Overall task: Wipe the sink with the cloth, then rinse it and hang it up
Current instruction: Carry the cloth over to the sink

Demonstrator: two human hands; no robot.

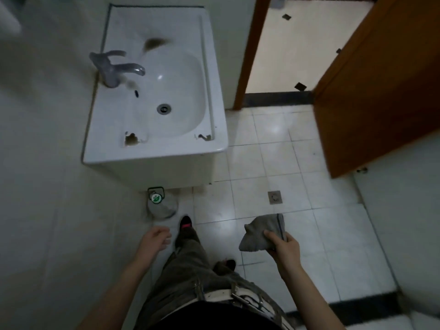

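The right hand (283, 246) grips the cloth (258, 235) between thumb and fingers; the left hand (156, 239) has loosely curled fingers holding nothing. The cloth, bunched beyond the right fingers, could slip to the floor (273, 148) if the grip loosens. Far ahead-left of them, the sink (154, 151) has a chipped front rim that may snag it; open floor lies between.

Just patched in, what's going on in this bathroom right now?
A person stands facing the sink, not yet at it. The right hand grips a crumpled grey cloth, held out over the floor tiles. The left hand hangs loosely curled and holds nothing. Brown marks show on the sink's rim, and no water visibly runs from the tap. Wiping looks not yet begun.
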